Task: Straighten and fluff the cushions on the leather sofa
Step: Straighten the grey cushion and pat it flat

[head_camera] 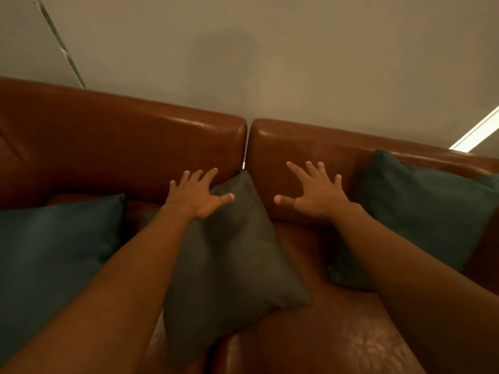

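Both arms reach out over the brown leather sofa (121, 141) with fingers spread and nothing gripped — the left hand (195, 194) lies over the upper left edge of the grey middle cushion (232, 260), its thumb on the fabric, though whether the palm presses down is unclear. The right hand (314, 191) hovers open before the backrest, just right of that cushion's top corner. A teal cushion (51, 255) lies left of the left hand, and another teal cushion (421, 211) leans on the backrest right of the right hand.

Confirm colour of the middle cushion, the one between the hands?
Plain dark grey-green, no pattern; the middle cushion shows best in the head view, the only one.
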### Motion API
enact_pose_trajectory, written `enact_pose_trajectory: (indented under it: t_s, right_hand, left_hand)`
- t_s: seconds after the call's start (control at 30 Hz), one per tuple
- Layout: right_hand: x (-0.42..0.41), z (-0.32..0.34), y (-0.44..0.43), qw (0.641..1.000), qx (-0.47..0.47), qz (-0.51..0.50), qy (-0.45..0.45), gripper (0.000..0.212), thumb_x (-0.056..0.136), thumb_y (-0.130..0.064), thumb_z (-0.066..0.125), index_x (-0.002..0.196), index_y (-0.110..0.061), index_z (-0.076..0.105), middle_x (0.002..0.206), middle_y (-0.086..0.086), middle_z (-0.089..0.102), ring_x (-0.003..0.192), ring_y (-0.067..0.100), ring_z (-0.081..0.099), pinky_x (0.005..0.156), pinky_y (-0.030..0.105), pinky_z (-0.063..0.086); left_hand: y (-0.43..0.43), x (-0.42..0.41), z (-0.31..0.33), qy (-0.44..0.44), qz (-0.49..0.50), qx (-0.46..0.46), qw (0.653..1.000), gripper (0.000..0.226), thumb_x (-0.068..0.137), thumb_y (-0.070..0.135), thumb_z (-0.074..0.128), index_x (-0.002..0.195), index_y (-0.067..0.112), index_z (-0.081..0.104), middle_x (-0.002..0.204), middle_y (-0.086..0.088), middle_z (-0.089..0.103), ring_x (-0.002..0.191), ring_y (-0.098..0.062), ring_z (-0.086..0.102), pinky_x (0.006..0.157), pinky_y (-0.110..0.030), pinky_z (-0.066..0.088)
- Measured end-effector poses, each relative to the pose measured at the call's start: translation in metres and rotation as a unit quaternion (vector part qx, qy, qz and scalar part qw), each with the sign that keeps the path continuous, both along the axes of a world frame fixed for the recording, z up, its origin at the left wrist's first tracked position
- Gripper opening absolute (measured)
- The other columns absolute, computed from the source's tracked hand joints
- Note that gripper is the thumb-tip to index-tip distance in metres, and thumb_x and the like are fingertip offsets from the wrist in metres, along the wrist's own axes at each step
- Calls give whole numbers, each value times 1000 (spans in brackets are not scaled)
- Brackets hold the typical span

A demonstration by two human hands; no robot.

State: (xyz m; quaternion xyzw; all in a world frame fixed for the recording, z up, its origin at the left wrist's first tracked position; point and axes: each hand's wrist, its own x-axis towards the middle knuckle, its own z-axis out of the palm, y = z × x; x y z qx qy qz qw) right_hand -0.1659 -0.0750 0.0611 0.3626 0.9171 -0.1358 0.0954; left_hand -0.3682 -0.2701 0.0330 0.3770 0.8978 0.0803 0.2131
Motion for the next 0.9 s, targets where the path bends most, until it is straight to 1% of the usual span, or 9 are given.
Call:
enact_pose_trajectory:
  t_s: [0.2,0.4,0.53,0.63,0.7,0.77,0.83,0.9]
  right_hand:
    - [-21,1,-32,999,-36,-3,-23,105,85,-84,54,166,-44,1,177,7,-3,162,35,-10,123,69,-4]
    - [-28,-1,-50,995,-85,-32,-29,110,82,-84,59,167,-43,2,177,6,1,162,36,-5,122,70,0]
    - [-37,-17,-51,993,-103,-40,-42,117,79,-84,63,167,-41,0,177,6,1,162,36,-5,121,73,-1]
    - [-44,-36,-49,990,-124,-38,-62,121,77,-84,66,167,-41,-3,177,6,0,162,36,-5,121,74,0]
    - [-52,-51,-45,988,-139,-28,-67,126,74,-85,68,166,-40,-6,177,7,0,162,36,-4,124,73,5]
    - [-59,-65,-40,984,-161,-28,-70,134,68,-87,71,165,-41,-8,177,8,1,162,37,-1,124,70,11]
    - [-61,-78,-37,979,-189,-42,-62,140,64,-85,76,165,-41,-10,177,9,2,162,38,2,126,67,15]
    - [-64,-91,-34,973,-219,-63,-43,146,61,-81,82,165,-40,-12,176,10,5,161,40,10,126,62,21]
  left_hand:
    - [-27,-17,-10,-22,13,-4,1000,96,90,81,44,165,39,4,175,-4,5,161,-32,-1,126,-61,3]
    - [-53,-28,-27,-54,44,-8,998,98,87,83,45,166,39,5,175,-5,7,161,-33,3,126,-62,4]
    - [-67,-34,-50,-82,73,-8,994,101,85,86,46,165,40,6,175,-3,7,161,-33,6,125,-63,8]
    - [-78,-37,-77,-123,102,6,987,103,82,86,52,164,42,7,175,-2,9,160,-32,12,125,-63,13]
    - [-85,-37,-97,-149,131,14,980,107,79,86,55,164,43,6,175,-3,9,160,-33,13,125,-63,16]
    - [-88,-35,-112,-175,164,15,971,109,78,85,58,164,45,4,175,-3,5,160,-34,10,126,-62,15]
    - [-90,-30,-126,-197,185,24,963,111,77,84,61,163,47,2,176,1,-2,160,-35,6,127,-59,14]
    - [-94,-28,-139,-209,205,40,955,115,74,84,65,162,49,1,175,6,-9,161,-34,2,127,-58,13]
